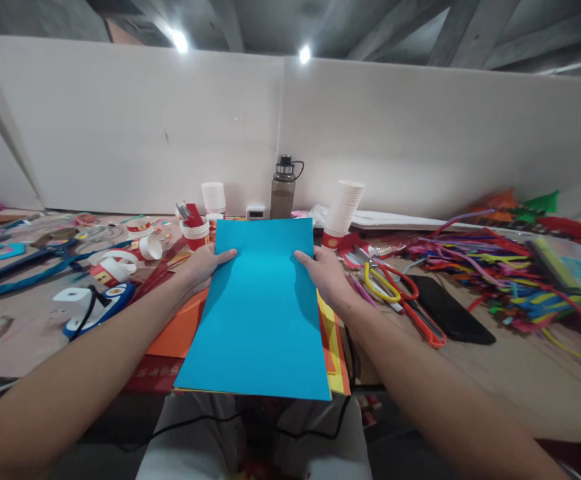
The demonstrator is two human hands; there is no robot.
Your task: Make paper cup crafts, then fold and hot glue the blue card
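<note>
Bare forearms (70, 393), left hand (201, 268), right hand (326, 272), fingers (227, 256) clamped on blue paper (263, 313) by its sides; orange paper (177, 330) beneath

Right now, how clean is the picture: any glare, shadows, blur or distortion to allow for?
Head view: two overhead lights flare white; head view: soft shadows darken the blue sheet below the left hand and right hand; head view: wide-angle stretch makes the forearms look oversized, and the coloured strips look soft toward the right edge.
</note>
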